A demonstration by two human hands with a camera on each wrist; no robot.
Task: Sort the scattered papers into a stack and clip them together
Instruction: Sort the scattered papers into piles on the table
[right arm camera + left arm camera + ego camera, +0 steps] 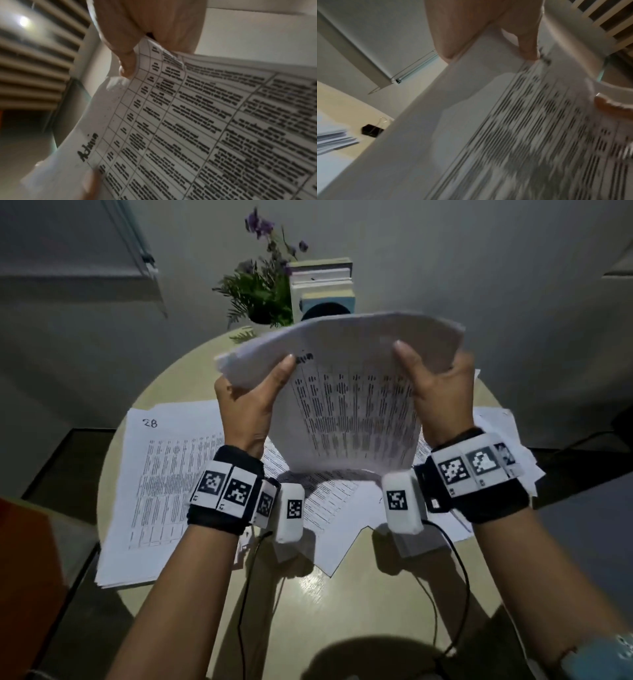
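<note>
Both hands hold up a bundle of papers (346, 392) above the round table (359, 594). The left hand (246, 405) grips the left side of the bundle, with the thumb on the front page and the fingers curled behind. The right hand (442, 395) grips the right side the same way. The bundle stands almost upright and bends back at the top. Its front page has a table of small print and a hand-written word that looks like "Admin", though it is blurry. More papers (161, 484) lie spread out on the table under the hands. A black binder clip (371, 130) sits on the table near those loose papers. A plant (260, 289) and some books (322, 278) stand at the far edge.
</note>
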